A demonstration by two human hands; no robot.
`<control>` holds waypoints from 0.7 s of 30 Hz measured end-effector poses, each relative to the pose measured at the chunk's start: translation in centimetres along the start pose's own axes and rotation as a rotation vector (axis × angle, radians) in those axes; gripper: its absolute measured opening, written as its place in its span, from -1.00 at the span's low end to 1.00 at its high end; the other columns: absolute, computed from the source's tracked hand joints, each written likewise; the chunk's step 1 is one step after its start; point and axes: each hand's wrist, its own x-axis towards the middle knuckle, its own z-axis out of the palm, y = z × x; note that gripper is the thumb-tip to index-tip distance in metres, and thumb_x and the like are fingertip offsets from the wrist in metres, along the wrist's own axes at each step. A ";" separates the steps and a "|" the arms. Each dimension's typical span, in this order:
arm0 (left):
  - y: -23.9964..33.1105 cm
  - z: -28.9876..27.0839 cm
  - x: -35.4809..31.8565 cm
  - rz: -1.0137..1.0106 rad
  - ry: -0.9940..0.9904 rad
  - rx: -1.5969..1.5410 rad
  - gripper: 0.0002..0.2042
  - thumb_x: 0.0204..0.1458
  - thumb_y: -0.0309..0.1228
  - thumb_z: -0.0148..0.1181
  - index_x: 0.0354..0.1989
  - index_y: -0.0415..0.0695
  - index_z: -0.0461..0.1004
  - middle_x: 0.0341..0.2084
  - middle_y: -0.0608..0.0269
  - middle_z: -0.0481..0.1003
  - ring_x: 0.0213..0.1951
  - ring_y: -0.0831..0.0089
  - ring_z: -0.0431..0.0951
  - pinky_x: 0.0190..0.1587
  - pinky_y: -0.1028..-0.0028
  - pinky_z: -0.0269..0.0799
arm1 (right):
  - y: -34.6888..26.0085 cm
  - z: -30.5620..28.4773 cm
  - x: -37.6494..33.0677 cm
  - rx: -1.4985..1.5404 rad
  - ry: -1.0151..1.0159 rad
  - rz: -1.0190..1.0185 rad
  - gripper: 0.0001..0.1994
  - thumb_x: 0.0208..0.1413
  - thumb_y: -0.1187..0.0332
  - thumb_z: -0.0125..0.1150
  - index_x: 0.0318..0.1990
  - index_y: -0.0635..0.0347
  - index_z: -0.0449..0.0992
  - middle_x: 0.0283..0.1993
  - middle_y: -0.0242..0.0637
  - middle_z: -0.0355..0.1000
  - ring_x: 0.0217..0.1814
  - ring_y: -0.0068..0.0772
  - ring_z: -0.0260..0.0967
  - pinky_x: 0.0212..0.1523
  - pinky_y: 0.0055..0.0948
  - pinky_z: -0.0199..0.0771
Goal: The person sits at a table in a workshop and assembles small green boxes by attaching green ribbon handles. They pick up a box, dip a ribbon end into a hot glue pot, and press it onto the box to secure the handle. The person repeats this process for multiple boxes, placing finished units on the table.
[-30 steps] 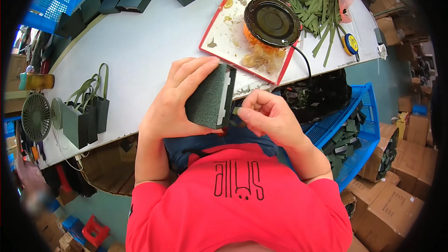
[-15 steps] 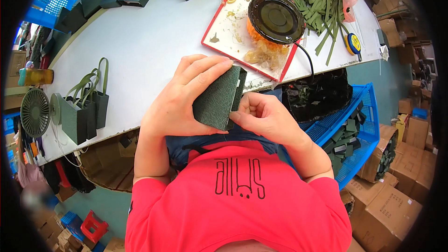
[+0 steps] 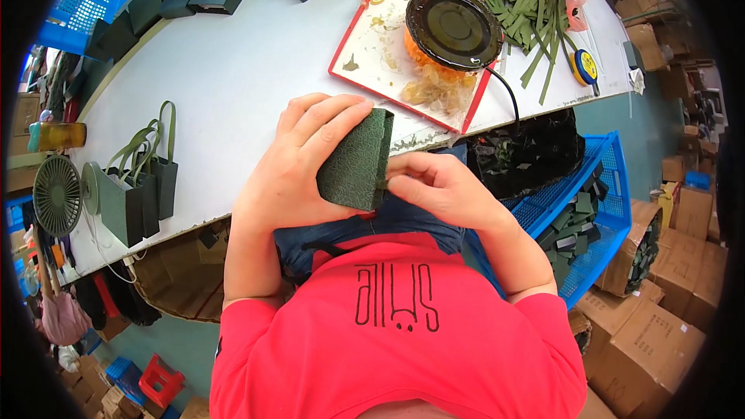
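Observation:
My left hand wraps around a small dark green box with a crackled, leather-like surface, held just off the table's front edge above my lap. Its fingers lie over the top and the thumb runs beneath. The box is tilted, and its narrow side faces right. At that side is my right hand, closed in a pinch, thumb and index fingertips touching the box's edge. Whatever lies between those fingertips is hidden.
On the white table are a black round hot plate on a red-rimmed tray, green straps, a tape measure, green handled bags and a fan. A blue crate of green pieces stands right.
The box has turned slightly and shifted a little left. My right fingertips have moved up along its right edge, while my left hand keeps its hold.

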 end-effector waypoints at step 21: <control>0.9 -0.6 -1.3 -0.086 0.012 0.006 -0.03 -0.51 -0.26 0.64 0.24 -0.26 0.34 0.16 0.01 0.37 0.17 -0.04 0.33 0.20 0.13 0.32 | 2.3 -1.1 -3.3 0.841 0.333 -0.246 -0.77 0.37 0.33 0.10 0.06 0.17 0.55 0.02 -0.19 0.57 -0.56 -0.71 0.23 -0.49 -0.69 0.27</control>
